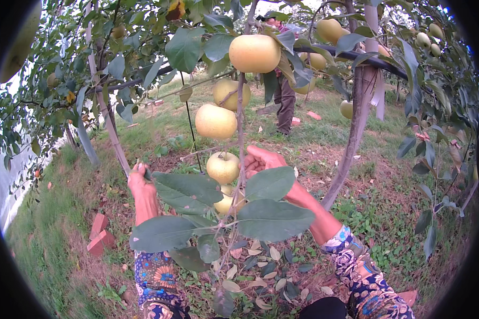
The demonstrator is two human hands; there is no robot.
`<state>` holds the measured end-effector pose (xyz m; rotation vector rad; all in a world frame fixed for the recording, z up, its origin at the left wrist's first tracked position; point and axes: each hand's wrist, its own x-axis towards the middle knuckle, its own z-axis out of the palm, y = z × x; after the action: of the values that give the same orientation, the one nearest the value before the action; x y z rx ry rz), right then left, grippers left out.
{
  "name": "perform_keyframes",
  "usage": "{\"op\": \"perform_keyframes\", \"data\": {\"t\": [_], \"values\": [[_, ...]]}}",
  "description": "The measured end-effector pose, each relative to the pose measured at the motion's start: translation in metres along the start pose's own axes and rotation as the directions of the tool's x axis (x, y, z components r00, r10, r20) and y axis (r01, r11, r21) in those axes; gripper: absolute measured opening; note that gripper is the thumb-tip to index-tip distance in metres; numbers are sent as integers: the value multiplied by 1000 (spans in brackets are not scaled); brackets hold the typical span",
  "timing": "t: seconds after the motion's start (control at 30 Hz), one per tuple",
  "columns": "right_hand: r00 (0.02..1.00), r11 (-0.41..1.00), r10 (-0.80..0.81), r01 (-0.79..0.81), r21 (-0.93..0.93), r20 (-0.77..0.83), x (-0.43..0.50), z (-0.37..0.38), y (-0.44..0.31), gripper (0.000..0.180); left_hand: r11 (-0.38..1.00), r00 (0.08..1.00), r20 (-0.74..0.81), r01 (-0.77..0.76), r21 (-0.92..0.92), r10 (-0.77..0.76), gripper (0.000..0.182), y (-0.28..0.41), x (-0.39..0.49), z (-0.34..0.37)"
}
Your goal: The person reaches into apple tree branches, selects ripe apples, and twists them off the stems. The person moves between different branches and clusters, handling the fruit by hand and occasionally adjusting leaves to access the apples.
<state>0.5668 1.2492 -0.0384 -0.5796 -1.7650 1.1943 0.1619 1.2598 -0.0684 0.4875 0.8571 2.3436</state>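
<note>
A thin fruit-tree branch (240,119) hangs down before me, with several yellow apples along it. My right hand (263,160) is at this branch, its fingers curled just right of an apple (222,167); whether they grip the branch cannot be told. To the left, my left hand (141,177) is closed around a green leaf (147,174) that partly shows between the fingers. Large green leaves (275,219) at the lower end of the branch cover part of my left forearm. Higher up hang a large apple (254,54) and another one (216,121).
A person (284,95) stands in the grass beyond the branch. A dark hose (343,54) crosses behind the fruit. A tree trunk (353,135) rises at right, a slanting pole (107,115) at left. Red bricks (101,242) and fallen leaves (263,275) lie on the ground.
</note>
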Motion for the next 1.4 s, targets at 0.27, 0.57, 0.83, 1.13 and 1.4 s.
{"op": "perform_keyframes", "data": {"t": [0.27, 0.57, 0.83, 1.13, 1.4], "values": [[970, 993, -119, 117, -25, -210, -15, -14, 11, 49, 599, 939, 227, -28, 800, -259, 43, 1, -60, -92], [654, 809, -587, 442, -389, -478, 24, -75, -68, 32, 271, 687, 243, -70, 960, -685, 23, -6, -152, -115], [638, 649, -705, 403, -645, -311, 116, -107, -169, 89, 820, 714, 672, -257, 512, -196, 19, 24, -148, 28], [743, 886, -436, 453, -98, -508, 125, -111, -149, 36, 727, 509, 792, -394, 563, -337, 30, 14, -178, 112], [748, 913, -344, 408, -16, -568, 100, -105, -96, 17, 855, 567, 811, -340, 390, -144, 24, 27, -188, 160]]}}
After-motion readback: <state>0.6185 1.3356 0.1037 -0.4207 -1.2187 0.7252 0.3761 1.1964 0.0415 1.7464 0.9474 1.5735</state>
